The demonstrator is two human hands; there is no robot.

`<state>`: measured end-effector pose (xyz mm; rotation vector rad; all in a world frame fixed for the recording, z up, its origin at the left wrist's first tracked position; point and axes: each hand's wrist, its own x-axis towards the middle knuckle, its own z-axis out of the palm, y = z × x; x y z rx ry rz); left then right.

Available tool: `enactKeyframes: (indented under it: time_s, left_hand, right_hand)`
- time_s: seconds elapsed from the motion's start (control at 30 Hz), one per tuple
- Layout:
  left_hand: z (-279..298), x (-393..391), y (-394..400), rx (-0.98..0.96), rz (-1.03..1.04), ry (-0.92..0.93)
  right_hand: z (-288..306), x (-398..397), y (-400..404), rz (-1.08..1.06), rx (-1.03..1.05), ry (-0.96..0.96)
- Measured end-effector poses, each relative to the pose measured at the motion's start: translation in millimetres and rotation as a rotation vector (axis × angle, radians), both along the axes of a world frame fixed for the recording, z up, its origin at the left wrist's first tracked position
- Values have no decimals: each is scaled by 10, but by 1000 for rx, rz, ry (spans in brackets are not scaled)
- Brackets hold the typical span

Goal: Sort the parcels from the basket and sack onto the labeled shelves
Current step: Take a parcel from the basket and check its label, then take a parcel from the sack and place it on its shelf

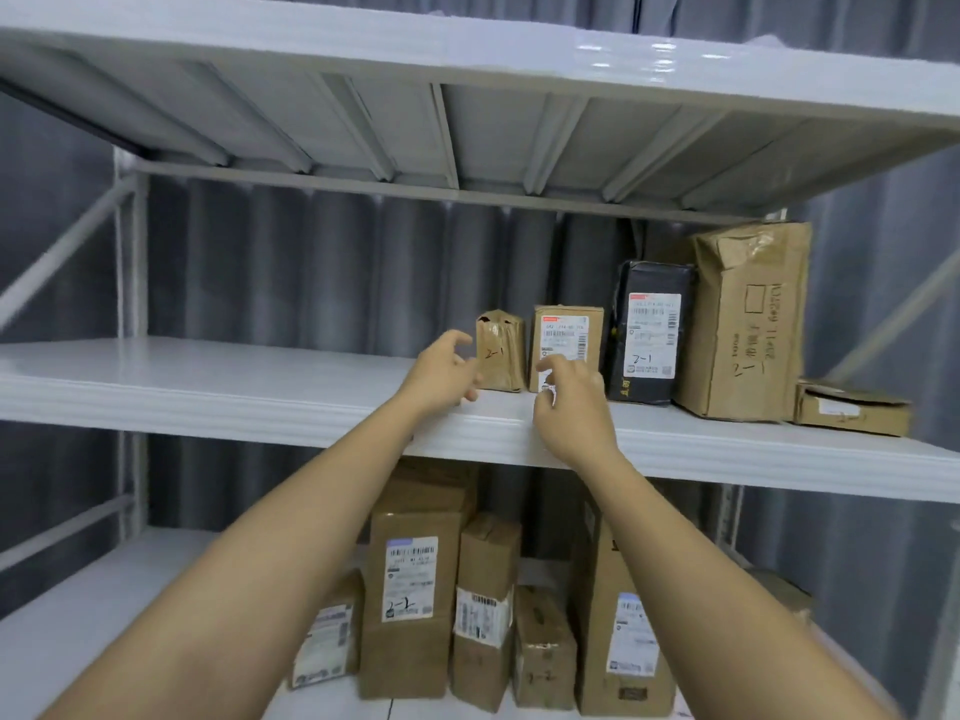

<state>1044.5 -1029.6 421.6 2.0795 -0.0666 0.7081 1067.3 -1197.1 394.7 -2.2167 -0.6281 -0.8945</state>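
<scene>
Wide bare stretch of middle shelf (182, 376) to the left. Right half blocked by a row of parcels (644, 335); low headroom under upper shelf (467, 132).

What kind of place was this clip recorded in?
Probably a parcel sorting or storage room. White metal shelving carries cardboard boxes with barcode shipping labels, such as the small box, and hand-written codes like "2-1" on the black parcel. Grey curtains hang behind.

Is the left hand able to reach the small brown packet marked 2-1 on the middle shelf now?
Probably yes. The left hand is open right beside the small brown packet, and nothing stands between them; the shelf to its left is bare.
</scene>
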Motion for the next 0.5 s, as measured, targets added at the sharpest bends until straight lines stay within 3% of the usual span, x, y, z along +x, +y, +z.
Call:
enactKeyframes:
  time_s: [0.17, 0.5]
  left_hand:
    - [-492, -523, 173, -97, 50, -42]
    - [-2058, -1693, 1187, -385, 372, 216]
  right_hand:
    - [-446, -304, 290, 148, 40, -26]
    - [-1582, -1108, 1272, 437, -119, 205]
